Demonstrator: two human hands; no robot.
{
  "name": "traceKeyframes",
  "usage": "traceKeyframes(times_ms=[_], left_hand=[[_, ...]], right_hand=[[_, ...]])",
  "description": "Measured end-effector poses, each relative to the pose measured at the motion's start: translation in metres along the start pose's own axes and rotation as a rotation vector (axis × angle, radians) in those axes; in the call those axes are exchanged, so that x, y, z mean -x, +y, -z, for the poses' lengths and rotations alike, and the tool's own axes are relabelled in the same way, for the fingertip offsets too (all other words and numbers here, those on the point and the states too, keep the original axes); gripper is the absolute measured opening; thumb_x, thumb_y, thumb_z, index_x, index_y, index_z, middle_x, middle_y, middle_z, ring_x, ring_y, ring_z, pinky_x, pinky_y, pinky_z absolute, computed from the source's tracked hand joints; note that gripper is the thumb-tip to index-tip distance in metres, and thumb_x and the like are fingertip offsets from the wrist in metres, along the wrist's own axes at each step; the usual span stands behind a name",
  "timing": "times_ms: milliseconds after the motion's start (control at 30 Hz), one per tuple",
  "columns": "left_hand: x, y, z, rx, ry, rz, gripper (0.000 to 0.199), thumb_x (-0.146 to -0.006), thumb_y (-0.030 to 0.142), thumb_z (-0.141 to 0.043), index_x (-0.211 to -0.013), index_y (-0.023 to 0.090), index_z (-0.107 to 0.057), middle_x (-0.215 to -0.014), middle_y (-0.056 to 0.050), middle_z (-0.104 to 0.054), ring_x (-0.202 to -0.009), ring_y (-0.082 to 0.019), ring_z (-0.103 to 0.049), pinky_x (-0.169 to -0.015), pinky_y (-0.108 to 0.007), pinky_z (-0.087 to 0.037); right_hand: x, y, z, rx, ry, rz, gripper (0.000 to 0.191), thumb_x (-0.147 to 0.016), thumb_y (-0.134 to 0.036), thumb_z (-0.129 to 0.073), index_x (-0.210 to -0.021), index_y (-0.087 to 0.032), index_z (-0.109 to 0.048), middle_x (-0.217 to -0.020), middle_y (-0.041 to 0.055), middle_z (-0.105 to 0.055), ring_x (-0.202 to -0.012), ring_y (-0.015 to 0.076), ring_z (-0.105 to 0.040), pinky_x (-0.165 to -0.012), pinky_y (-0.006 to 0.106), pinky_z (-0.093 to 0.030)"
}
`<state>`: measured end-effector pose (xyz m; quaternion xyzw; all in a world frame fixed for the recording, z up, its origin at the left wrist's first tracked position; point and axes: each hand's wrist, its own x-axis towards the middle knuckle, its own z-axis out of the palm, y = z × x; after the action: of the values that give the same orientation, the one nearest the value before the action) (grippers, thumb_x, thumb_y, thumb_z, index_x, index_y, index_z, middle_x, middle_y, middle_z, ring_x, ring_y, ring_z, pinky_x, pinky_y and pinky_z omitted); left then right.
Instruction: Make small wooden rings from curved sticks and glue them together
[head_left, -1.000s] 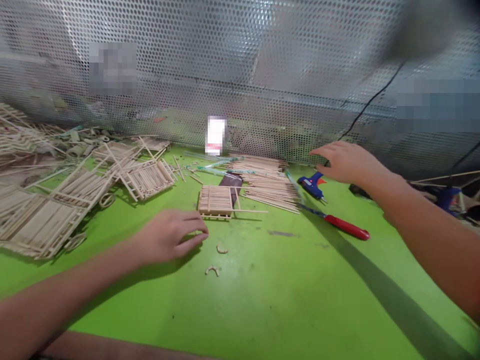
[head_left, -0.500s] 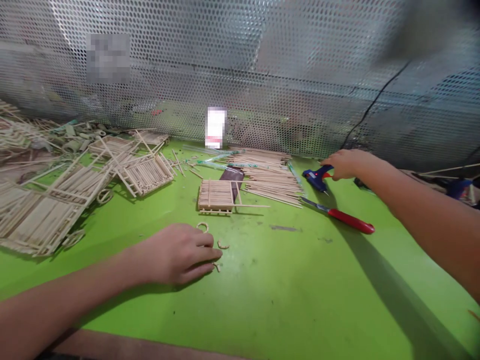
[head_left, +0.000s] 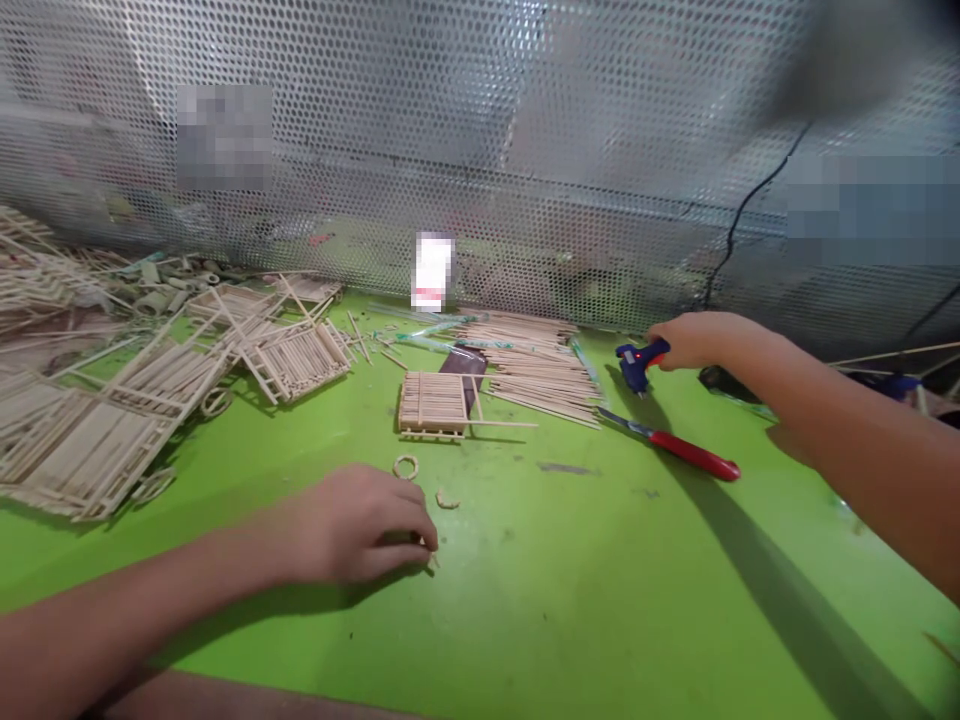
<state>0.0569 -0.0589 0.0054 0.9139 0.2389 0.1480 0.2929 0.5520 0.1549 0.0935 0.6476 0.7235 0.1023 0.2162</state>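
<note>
My left hand [head_left: 367, 530] rests low over the green table with thumb and fingertips pinched on a small curved wooden piece [head_left: 433, 562]. Just beyond the knuckles lies a small wooden ring [head_left: 406, 467], and a loose curved piece [head_left: 447, 500] sits to the right of the fingers. Out to the right, my right hand [head_left: 686, 340] is closed around a blue glue gun [head_left: 637, 362], its nozzle pointing down at the table; the fingers are partly hidden behind the wrist. A small stick-built cart body [head_left: 433, 402] with two shafts stands ahead of my left hand.
Several stick-built carts [head_left: 90, 445] crowd the left side. Thin wooden sticks [head_left: 536, 365] lie in a bundle at the back centre, beside red-handled cutters [head_left: 694, 455]. A perforated metal screen [head_left: 480, 150] closes off the back, with a bright phone-like screen [head_left: 433, 272] against it.
My left fingers have drawn together on the small curved piece. My right hand has tilted the glue gun so its nozzle points more steeply down. The view has shifted slightly.
</note>
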Motion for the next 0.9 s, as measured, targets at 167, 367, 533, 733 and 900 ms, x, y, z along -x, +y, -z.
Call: traceKeyframes(times_ms=[167,367,533,733,900], left_hand=[[-0.002,0.000,0.009,0.404,0.123,0.393,0.015,-0.088,0.035,-0.077,-0.089,0.021,-0.081,-0.078,-0.006,-0.077,-0.061,-0.016,-0.064,-0.052,-0.026,-0.044],[-0.014,-0.003,0.023,0.714,0.263,0.399,0.021,-0.083,0.044,-0.082,-0.085,0.023,-0.079,-0.068,-0.003,-0.070,-0.053,-0.012,-0.057,-0.049,-0.025,-0.042],[-0.053,0.016,0.049,0.768,0.348,0.410,0.022,-0.083,0.045,-0.082,-0.087,0.024,-0.079,-0.068,-0.001,-0.066,-0.056,-0.010,-0.053,-0.054,-0.026,-0.043],[-0.108,0.039,0.070,0.979,0.498,0.236,0.023,-0.076,0.038,-0.089,-0.086,0.019,-0.079,-0.081,-0.002,-0.071,-0.056,-0.006,-0.048,-0.055,-0.023,-0.043],[-0.122,0.034,0.062,1.161,0.580,0.189,0.027,-0.074,0.038,-0.090,-0.093,0.020,-0.080,-0.094,-0.002,-0.075,-0.053,-0.002,-0.045,-0.050,-0.018,-0.036]], right_hand=[[0.029,-0.013,0.030,-0.027,0.187,0.030,0.035,-0.073,-0.048,-0.079,-0.097,-0.023,-0.076,-0.080,0.0073,-0.076,-0.057,0.0177,-0.057,-0.053,0.031,-0.031],[0.081,-0.035,0.076,-0.072,0.625,0.019,0.056,-0.077,-0.056,-0.076,-0.123,-0.025,-0.069,-0.092,0.0102,-0.076,-0.070,0.0234,-0.062,-0.062,0.033,-0.037],[0.128,-0.071,0.113,-0.283,1.138,0.151,0.051,-0.079,-0.040,-0.078,-0.127,-0.027,-0.067,-0.109,0.0100,-0.075,-0.100,0.0298,-0.067,-0.093,0.043,-0.050],[0.155,-0.113,0.125,-0.452,1.441,0.056,0.045,-0.078,-0.041,-0.079,-0.119,-0.021,-0.073,-0.111,0.0072,-0.078,-0.099,0.0286,-0.073,-0.093,0.044,-0.054],[0.158,-0.118,0.119,-0.487,1.470,0.111,0.046,-0.075,-0.034,-0.082,-0.117,-0.017,-0.076,-0.105,0.0095,-0.080,-0.093,0.0293,-0.076,-0.088,0.043,-0.057]])
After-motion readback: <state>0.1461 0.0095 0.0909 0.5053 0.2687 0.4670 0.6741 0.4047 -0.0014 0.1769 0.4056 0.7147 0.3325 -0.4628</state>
